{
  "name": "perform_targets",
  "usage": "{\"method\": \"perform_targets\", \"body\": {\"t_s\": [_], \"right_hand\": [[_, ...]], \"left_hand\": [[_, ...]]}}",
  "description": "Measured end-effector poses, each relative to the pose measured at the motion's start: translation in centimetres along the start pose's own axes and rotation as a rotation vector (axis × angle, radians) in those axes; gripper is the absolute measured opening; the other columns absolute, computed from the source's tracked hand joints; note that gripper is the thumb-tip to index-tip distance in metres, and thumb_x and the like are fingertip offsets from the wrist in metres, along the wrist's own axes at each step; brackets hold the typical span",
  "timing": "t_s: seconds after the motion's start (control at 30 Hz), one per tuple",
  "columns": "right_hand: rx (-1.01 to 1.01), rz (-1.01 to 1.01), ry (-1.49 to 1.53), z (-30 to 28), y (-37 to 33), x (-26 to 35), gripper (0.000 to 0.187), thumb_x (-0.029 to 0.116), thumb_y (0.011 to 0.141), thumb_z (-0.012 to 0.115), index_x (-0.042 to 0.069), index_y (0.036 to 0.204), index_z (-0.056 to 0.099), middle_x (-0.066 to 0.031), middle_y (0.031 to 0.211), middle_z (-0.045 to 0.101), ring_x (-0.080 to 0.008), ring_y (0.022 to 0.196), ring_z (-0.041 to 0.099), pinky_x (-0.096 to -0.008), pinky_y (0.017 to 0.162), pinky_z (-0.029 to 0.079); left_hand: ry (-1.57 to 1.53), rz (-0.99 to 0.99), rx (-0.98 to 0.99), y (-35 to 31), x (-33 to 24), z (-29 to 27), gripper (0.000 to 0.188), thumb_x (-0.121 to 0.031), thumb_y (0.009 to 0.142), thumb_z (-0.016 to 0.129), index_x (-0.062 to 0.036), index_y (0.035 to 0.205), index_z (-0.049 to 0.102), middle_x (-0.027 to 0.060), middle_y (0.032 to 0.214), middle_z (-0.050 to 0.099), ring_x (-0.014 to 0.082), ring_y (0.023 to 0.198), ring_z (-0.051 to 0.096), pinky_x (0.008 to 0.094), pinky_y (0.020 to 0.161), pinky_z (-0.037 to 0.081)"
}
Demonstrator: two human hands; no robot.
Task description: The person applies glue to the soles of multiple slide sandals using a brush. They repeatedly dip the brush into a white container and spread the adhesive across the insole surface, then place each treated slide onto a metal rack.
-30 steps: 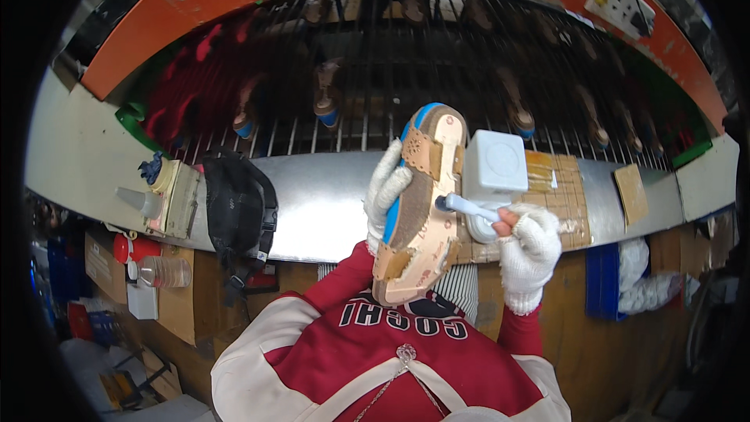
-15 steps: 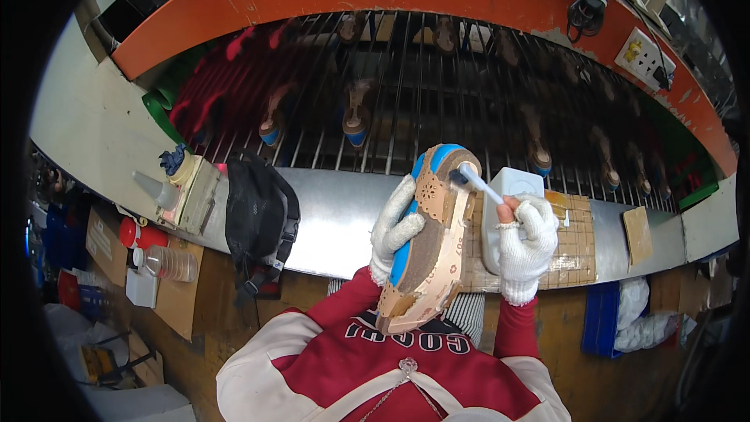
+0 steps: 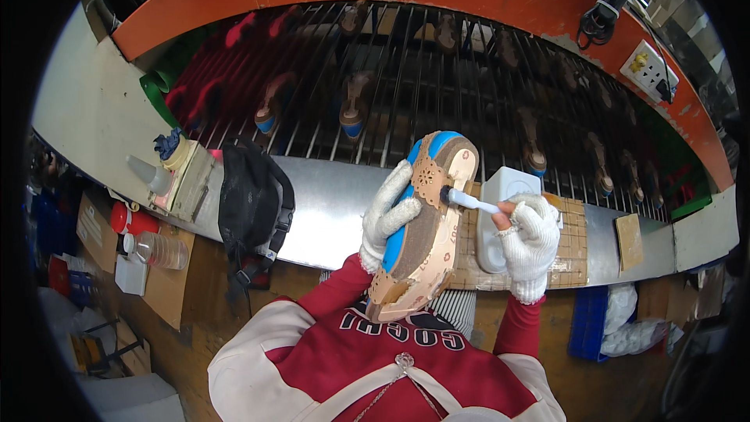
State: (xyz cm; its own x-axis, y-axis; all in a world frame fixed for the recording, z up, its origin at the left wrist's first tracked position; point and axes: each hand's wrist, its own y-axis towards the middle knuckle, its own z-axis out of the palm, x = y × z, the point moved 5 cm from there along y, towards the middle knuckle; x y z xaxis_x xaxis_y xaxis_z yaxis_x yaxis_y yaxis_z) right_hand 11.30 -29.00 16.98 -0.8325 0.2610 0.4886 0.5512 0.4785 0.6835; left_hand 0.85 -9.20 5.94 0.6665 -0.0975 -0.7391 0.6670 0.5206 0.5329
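Upright before my chest is a shoe upper point(image 3: 431, 227) on a blue last, its underside facing up and right. It has tan perforated leather at the edges and brown patches. My left hand point(image 3: 384, 219), in a white knitted glove, is closed round its left side. In my gloved right hand point(image 3: 531, 241), with bare fingertips showing, is a small brush point(image 3: 473, 202) with a pale handle, much like a toothbrush. Its dark bristles touch the shoe's underside near the middle. Just behind my right hand stands a white plastic container point(image 3: 504, 187).
Beyond the metal ledge point(image 3: 320, 195), a rack of bars point(image 3: 391, 78) carries several more shoes. A black bag point(image 3: 251, 203) lies left, near a box with a glue-coloured tub. A taped board point(image 3: 566, 254) lies under the container; a tan sheet point(image 3: 629, 241) is farther right.
The brush has moved from the toe end down toward the middle of the shoe's underside, its handle now flatter. The shoe has shifted slightly, and the toe underside shows uncovered.
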Motion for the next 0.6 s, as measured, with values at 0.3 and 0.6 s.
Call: {"method": "perform_targets", "body": {"t_s": [0.3,0.6], "right_hand": [[0.069,0.075,0.226,-0.8,-0.3,-0.6,0.018,0.015,0.075,0.085,0.006,0.088,0.077,-0.0074,0.09,0.069,-0.0234,0.085,0.059,-0.0341,0.076,0.044],[0.155,0.236,0.292,-0.6,-3.5,-0.5,0.019,0.018,0.08,0.083,0.002,0.09,0.077,-0.008,0.089,0.067,-0.0226,0.087,0.059,-0.0344,0.077,0.045]], "left_hand": [[0.458,0.026,0.014,1.3,-0.8,1.0,0.074,-0.025,0.095,0.061,0.0018,0.156,0.03,0.0261,0.151,0.044,0.0318,0.132,0.056,0.0422,0.108,0.053],[0.422,-0.037,-0.09,1.3,-0.4,-0.3,0.059,-0.017,0.092,0.068,-0.0134,0.145,0.045,0.0251,0.15,0.046,0.0391,0.134,0.052,0.0497,0.111,0.045]]}}
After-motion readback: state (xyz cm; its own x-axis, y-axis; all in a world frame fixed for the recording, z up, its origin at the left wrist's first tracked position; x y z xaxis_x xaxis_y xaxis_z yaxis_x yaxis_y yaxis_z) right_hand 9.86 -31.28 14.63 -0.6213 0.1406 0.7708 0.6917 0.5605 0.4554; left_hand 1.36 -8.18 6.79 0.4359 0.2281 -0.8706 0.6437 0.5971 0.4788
